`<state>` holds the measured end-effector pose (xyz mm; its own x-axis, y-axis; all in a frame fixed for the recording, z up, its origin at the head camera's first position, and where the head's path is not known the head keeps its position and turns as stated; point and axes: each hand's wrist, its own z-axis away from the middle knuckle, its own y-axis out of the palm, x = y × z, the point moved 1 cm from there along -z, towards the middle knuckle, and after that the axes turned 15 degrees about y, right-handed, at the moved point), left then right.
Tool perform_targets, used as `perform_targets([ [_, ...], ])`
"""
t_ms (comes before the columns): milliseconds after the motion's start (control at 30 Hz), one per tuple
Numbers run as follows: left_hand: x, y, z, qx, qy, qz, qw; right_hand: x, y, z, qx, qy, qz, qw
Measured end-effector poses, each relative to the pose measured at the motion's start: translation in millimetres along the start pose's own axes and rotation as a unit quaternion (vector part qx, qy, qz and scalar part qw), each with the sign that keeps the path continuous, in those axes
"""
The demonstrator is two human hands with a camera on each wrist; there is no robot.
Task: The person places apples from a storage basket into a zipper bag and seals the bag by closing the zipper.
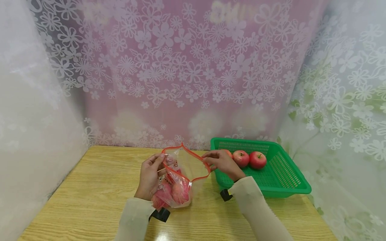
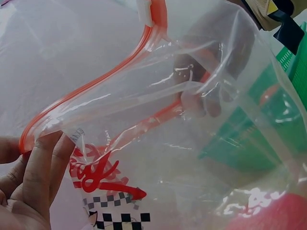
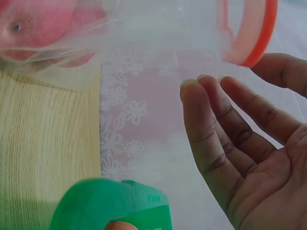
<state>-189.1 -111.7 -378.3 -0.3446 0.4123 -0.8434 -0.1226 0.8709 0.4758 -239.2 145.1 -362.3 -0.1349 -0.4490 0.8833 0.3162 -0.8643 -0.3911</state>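
Note:
A clear zip bag (image 1: 193, 164) with an orange-red zip edge and a white slider stands open between both hands, red apples (image 1: 180, 191) at its bottom. My left hand (image 1: 149, 175) pinches the left side of the mouth; its fingers (image 2: 37, 170) show beside red lettering and a checkered print. At the opposite side of the mouth, my right hand (image 1: 223, 162) holds the edge near its fingertips. One digit meets the orange edge in the right wrist view, while the other fingers (image 3: 199, 124) spread loosely off the plastic.
A green plastic basket (image 1: 289, 164) is at the right of the wooden table (image 1: 99, 197). Loose apples (image 1: 257, 160) lie at its back left, one partly hidden by the right hand. Flower-patterned curtains (image 1: 193, 73) close off the back and sides.

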Motion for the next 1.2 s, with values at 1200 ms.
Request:
perform_targets([
  [1200, -0.1, -1.8, 0.5, 0.000, 0.006, -0.018, 0.9998, -43.9, -68.4, -19.9, -0.136, 0.033, -0.125, 0.982],
])
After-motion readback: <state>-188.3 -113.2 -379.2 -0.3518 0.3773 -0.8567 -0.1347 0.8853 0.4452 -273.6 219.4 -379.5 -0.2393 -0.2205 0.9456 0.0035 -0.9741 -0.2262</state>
